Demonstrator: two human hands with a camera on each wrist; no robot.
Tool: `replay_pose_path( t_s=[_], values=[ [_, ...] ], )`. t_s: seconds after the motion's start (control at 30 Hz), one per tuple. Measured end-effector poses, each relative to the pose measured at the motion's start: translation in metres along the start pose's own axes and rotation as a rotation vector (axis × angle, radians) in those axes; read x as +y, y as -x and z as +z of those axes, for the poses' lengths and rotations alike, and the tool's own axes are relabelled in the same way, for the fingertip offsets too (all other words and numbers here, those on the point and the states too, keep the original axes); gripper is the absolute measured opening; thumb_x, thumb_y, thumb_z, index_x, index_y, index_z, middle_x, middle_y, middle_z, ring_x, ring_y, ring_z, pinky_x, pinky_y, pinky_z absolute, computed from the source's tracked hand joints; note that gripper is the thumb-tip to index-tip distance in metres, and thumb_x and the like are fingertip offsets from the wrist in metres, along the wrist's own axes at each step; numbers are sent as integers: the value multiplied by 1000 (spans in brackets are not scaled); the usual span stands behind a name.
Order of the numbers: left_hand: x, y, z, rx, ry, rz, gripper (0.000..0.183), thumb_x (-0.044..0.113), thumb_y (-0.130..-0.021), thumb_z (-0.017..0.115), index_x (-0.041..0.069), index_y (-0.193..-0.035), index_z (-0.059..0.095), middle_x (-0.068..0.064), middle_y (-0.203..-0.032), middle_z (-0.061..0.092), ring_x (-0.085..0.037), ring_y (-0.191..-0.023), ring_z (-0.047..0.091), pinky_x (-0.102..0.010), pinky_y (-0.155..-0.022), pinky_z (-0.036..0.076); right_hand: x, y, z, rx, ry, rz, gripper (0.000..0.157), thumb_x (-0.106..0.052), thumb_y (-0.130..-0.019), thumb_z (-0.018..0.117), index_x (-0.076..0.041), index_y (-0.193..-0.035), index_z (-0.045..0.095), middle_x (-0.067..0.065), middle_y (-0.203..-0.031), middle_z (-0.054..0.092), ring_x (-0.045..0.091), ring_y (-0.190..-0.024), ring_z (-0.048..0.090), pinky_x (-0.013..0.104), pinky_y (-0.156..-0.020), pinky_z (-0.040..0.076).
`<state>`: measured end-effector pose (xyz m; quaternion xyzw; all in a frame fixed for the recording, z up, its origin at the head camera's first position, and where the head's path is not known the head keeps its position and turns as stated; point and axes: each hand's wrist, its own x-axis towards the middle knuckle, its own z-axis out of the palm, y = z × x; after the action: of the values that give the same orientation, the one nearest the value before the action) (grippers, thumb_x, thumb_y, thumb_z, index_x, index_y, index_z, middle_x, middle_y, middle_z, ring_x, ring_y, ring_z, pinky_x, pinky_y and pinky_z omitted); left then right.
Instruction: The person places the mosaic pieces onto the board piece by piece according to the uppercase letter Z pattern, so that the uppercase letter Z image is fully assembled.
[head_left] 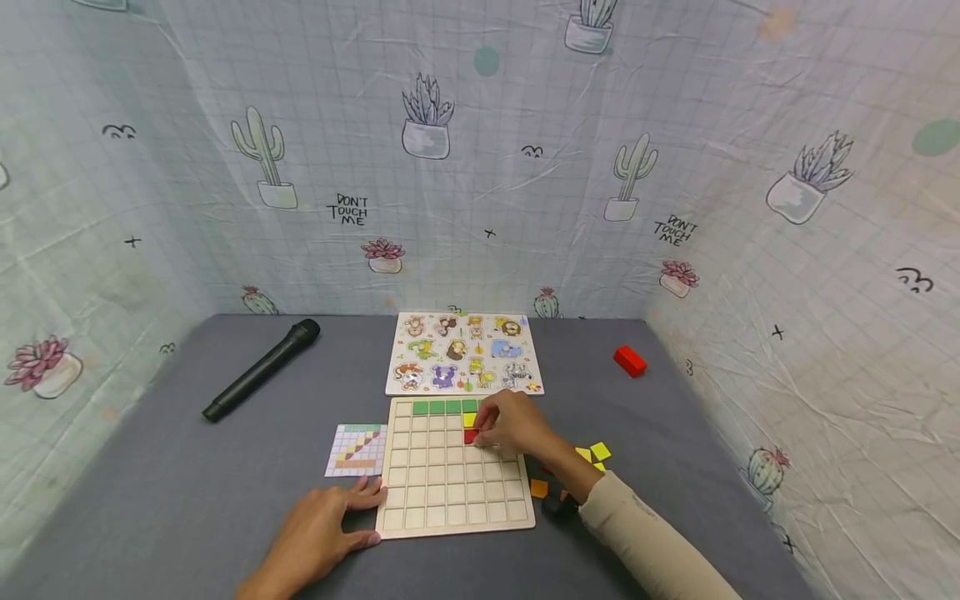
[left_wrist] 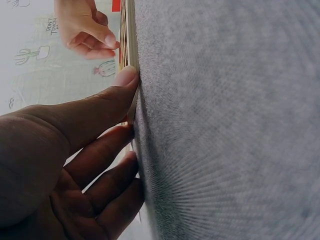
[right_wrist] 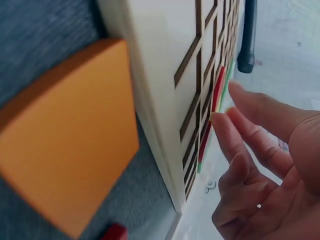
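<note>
A square wooden grid board (head_left: 435,496) lies on the grey table. Several green tiles (head_left: 437,407) fill part of its far row, with a yellow tile (head_left: 470,420) and a red tile (head_left: 471,437) below them. My right hand (head_left: 513,423) is over the board, fingertips right at the red tile. In the right wrist view its thumb and fingers stand apart, with no tile showing between them. At the board's near left corner, my left hand (head_left: 322,517) touches the edge with thumb and fingertips, the other fingers loosely extended. A patterned card (head_left: 356,450) lies left of the board.
Loose yellow tiles (head_left: 600,451), an orange tile (head_left: 538,488) and black pieces (head_left: 557,505) lie right of the board, partly under my right forearm. Behind stands an animal puzzle board (head_left: 465,354). A black microphone (head_left: 258,372) lies far left, a red block (head_left: 630,361) far right.
</note>
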<state>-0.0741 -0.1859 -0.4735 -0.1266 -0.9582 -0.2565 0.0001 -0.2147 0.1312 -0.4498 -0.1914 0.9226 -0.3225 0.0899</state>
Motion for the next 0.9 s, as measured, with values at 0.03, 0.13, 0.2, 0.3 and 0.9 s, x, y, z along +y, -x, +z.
replay_pose_path(
  t_s=[0.03,0.13,0.2,0.3,0.9],
  values=[
    [0,0,0,-1,0,-2,57,37,-69,97,30,-123,81,7,-136,74,-28,-125,73,-49,-92,58,1,1,-2,-5,-18,-7,15,-17,-83,92,-15,-91,80,-4,-78,72,10,-74,63,32,-71,52],
    [0,-1,0,-2,0,-3,57,36,-69,97,29,-123,81,7,-136,74,-27,-125,73,-49,-91,58,5,6,-9,-5,-58,-37,14,-16,-86,90,-14,-94,79,-3,-80,73,12,-75,63,32,-70,52],
    [0,-1,0,0,-4,0,57,36,-69,97,29,-123,81,7,-136,74,-26,-126,73,-49,-91,58,8,9,-13,0,-79,-62,13,-15,-88,88,-12,-97,79,-2,-82,73,14,-74,63,32,-67,51],
    [0,-1,0,1,-8,5,57,35,-69,97,28,-124,81,7,-136,74,-25,-126,73,-49,-92,58,13,15,-21,6,-101,-85,13,-14,-89,87,-10,-99,78,-2,-84,73,18,-73,62,30,-65,50],
    [1,0,1,-3,-8,-10,58,35,-68,97,28,-123,81,5,-136,74,-29,-125,73,-51,-92,58,58,65,-59,112,-96,-4,14,-15,-88,88,-14,-94,75,-2,-87,73,20,-71,57,28,-66,49]
  ],
)
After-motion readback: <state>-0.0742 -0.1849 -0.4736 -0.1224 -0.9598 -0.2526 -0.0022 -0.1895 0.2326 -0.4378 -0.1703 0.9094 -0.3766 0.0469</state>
